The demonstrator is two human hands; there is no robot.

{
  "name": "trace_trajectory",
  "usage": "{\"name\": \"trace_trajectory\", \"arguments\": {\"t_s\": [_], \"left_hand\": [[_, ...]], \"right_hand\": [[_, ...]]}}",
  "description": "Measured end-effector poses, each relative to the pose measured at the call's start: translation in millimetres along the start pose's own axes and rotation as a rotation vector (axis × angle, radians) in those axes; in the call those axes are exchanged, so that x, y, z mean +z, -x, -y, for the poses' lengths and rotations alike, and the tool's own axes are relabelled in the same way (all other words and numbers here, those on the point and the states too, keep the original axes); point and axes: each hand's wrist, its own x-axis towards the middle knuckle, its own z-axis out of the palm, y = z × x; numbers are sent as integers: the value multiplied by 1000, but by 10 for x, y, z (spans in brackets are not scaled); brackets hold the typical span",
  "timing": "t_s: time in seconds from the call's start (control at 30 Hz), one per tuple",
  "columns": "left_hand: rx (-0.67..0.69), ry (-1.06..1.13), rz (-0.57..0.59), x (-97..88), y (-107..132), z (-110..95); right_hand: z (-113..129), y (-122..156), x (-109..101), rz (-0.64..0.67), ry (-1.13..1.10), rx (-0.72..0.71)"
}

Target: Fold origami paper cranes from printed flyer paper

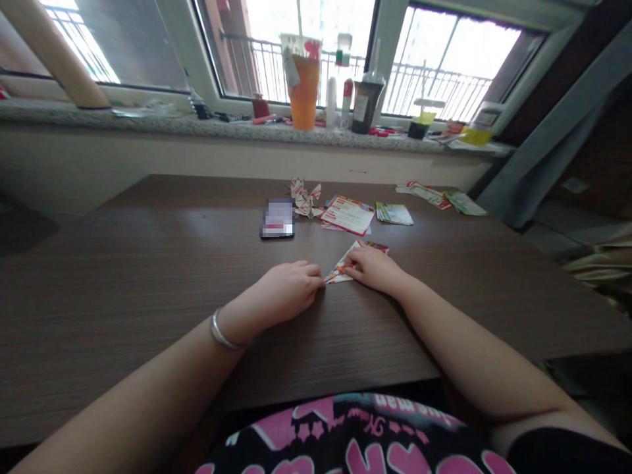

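A folded piece of printed paper (340, 270) lies on the brown table (162, 283) in front of me, narrowing to a point on its left. My left hand (295, 288), with a silver bangle on the wrist, is closed at that pointed tip, fingertips pinching it. From the right, my right hand (371, 266) bends its fingers over the paper's middle and presses it to the table. Part of the paper is hidden under that hand. Just beyond lie a stack of printed cards (348, 214) and a phone (278, 218) with a blurred screen.
Folded paper shapes (306, 197) stand by the phone. Green-edged cards (394, 213) and more printed slips (428, 195) lie to the right. On the windowsill (247, 130) are a tall orange drink cup (303, 85), a dark cup (366, 104), bottles and small items.
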Motion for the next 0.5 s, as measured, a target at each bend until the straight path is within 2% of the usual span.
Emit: {"name": "trace_trajectory", "arguments": {"t_s": [0.33, 0.5], "left_hand": [[7, 125, -30, 8, 36, 122], [15, 160, -122, 84, 9, 157]], "right_hand": [[-11, 15, 10, -12, -25, -24], [-16, 21, 32, -29, -30, -33]]}}
